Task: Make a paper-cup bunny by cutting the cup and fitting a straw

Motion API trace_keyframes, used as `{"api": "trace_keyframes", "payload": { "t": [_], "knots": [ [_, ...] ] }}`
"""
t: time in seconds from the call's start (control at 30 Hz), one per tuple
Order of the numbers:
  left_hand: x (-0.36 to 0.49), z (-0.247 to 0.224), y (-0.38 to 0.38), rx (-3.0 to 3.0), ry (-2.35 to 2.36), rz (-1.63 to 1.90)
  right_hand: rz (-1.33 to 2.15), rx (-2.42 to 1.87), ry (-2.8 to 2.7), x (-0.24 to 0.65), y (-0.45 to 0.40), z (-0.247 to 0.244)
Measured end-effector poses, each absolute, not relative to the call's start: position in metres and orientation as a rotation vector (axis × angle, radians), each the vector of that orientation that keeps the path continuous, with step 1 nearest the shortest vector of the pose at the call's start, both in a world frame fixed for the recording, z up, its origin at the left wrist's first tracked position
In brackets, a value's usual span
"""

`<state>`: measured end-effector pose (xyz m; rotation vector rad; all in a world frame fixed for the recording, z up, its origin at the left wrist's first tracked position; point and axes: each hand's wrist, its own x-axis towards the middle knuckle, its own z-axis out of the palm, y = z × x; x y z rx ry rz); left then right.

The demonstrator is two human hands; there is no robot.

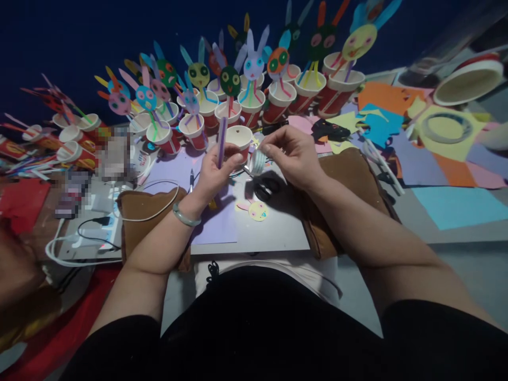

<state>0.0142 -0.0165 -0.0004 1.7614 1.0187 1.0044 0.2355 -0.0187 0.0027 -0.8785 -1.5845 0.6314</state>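
Upright in my left hand [219,170] is a thin purple strip [223,142], pinched between thumb and fingers. My right hand [292,156] has its thumb and fingers closed on a small roll of white tape [257,161]. Black-handled scissors [265,186] lie on the table just below the tape. A yellow paper rabbit face [257,210] with a pink ear rests nearer the table's front edge. Behind my left hand stands a white-rimmed paper cup [238,136]. A pen [191,180] lies left of my left hand on purple paper [216,225].
Rows of red paper cups [281,100] with paper rabbit figures stand at the back. Brown cushions [341,180] lie under both forearms. Coloured paper [456,206] and a tape ring [445,127] are at right, a power strip [109,230] with cables at left. Someone's arm [18,264] shows far left.
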Motion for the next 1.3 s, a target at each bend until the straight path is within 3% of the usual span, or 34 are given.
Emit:
{"api": "trace_keyframes", "payload": {
  "t": [0.17, 0.6, 1.03, 1.3],
  "knots": [
    [0.017, 0.008, -0.03, 1.771, 0.873, 0.969, 0.642, -0.869, -1.667, 0.227, -0.03, 0.007],
    [0.021, 0.006, -0.034, 1.619, 0.934, 0.874, 0.248, -0.873, -1.795, 0.228, -0.036, -0.008],
    [0.028, 0.003, -0.036, 1.509, 0.912, 0.861, 0.755, -0.855, -1.538, 0.223, -0.025, 0.0],
    [0.029, 0.016, -0.035, 1.269, 0.849, 0.723, 0.834, -0.811, -1.513, 0.232, -0.021, 0.005]
  ]
}}
